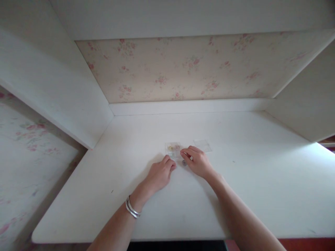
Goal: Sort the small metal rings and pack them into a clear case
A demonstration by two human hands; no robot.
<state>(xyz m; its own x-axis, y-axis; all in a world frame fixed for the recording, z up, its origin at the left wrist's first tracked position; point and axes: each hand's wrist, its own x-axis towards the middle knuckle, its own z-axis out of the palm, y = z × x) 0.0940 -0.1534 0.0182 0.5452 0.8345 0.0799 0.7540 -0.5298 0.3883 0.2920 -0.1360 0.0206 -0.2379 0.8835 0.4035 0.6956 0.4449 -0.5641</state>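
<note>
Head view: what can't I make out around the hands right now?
- Small clear packet: yellowish bits inside, too small to identify.
- Dark round item: partly covered by the right hand; what it is stays unclear.
- Second clear piece: faint against the white table; contents unreadable.
- Left hand: curled fingers hide any grip.

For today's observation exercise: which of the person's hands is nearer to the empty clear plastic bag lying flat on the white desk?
Right. The right hand lies just below-left of the empty clear plastic bag; the left hand is farther left.
</note>
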